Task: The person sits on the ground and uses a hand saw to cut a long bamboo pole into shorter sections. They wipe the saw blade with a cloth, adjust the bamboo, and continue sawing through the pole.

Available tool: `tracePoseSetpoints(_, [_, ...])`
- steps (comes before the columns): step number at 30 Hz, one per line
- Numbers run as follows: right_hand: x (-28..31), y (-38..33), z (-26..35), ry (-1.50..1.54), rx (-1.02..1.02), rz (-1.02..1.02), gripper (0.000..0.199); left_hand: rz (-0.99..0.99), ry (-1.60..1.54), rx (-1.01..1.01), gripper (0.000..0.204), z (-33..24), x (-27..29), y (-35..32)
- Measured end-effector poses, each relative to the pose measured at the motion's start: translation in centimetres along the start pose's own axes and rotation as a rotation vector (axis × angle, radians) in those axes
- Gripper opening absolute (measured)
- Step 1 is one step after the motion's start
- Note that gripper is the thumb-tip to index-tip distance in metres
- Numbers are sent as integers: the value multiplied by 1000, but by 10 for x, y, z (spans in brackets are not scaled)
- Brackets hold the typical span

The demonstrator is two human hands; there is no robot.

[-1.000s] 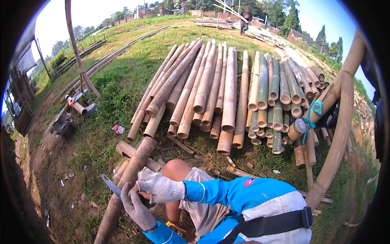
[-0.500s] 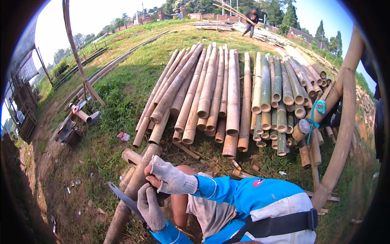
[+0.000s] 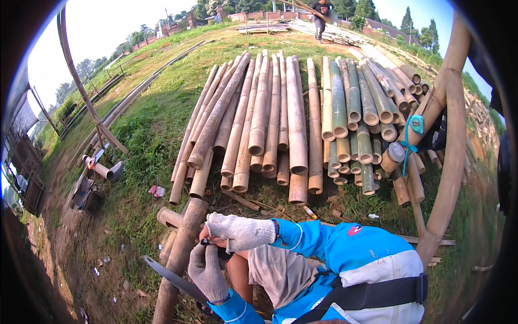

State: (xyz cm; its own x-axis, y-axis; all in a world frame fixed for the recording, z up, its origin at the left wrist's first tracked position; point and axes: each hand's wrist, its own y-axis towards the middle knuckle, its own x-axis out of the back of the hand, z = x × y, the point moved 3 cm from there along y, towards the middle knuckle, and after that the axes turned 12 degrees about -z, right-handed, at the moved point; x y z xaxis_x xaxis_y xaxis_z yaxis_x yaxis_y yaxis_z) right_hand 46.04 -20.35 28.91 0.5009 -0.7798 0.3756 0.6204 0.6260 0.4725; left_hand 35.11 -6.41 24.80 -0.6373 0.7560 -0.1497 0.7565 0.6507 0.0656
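Both my hands wear pale knit gloves with the fingertips bare on at least the right one. My right hand (image 3: 243,232) reaches in from the right, its fingers pinched together. Just below it, my left hand (image 3: 209,274) is raised with its fingers closed against the right fingertips. A small dark thing (image 3: 204,242) shows where the fingertips meet; its kind is too small to tell. Beside my left hand, a long curved grey blade (image 3: 171,276) slants across a thick bamboo pole (image 3: 183,237); its handle end is hidden. The pole lies over a shorter bamboo piece (image 3: 169,217).
A large stack of cut bamboo poles (image 3: 259,119) lies ahead. At right, a bamboo frame (image 3: 459,135) carries a teal tape measure (image 3: 417,124) on a cord. A person (image 3: 322,20) stands far back with long poles. Another saw-like tool (image 3: 96,157) rests at left.
My gloved hands sit a little further right in view, fingertips now meeting over the small dark thing. The view has shifted, and the distant person appears further left.
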Motion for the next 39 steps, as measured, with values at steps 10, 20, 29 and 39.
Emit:
tracePoseSetpoints(10, [44, -20, 5, 51, 21, -52, 14, 213, -66, 94, 15, 0, -34, -2])
tracePoseSetpoints(20, [77, -42, 7, 114, -69, -165, 10, 284, -85, -30, 34, -8, -67, -13])
tracePoseSetpoints(29, [239, -79, 18, -216, -262, -566, 18, -36, -41, 28, 28, 2, -41, 8])
tracePoseSetpoints(39, [599, -124, -17, -1221, -50, -1117, 35, -293, -189, 5, 37, 11, 4, 36])
